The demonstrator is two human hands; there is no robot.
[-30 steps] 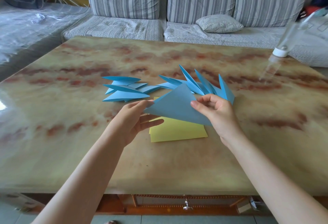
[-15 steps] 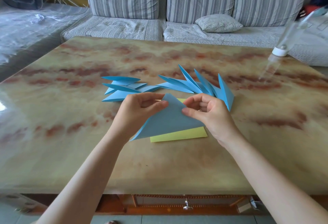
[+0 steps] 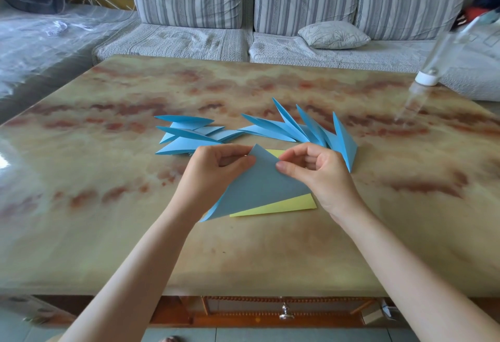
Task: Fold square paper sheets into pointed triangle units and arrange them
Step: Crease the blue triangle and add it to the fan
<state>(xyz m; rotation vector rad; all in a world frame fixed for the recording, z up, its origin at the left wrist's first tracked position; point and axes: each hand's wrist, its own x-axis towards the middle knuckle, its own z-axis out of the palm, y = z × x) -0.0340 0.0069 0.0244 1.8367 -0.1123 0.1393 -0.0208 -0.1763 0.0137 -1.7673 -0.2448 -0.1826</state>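
A blue sheet (image 3: pixel 257 187) folded into a triangle is held just above the marble table (image 3: pixel 108 206), its apex pointing away from me. My left hand (image 3: pixel 213 171) pinches the apex from the left, and my right hand (image 3: pixel 316 174) pinches the right edge near the top. Under it lies a stack of yellow sheets (image 3: pixel 284 207), mostly covered. Several finished blue pointed units lie behind: one group at the left (image 3: pixel 186 136), another fanned out at the right (image 3: pixel 305 130).
A clear bottle with a white cap (image 3: pixel 430 71) stands tilted at the table's far right. A striped grey sofa (image 3: pixel 243 17) with a cushion (image 3: pixel 332 34) runs behind the table. A drawer with a metal knob (image 3: pixel 284 314) sits under the near edge.
The blue triangle has turned and come down over the yellow stack, apex now away from me. Both hands have closed in on its top corner.
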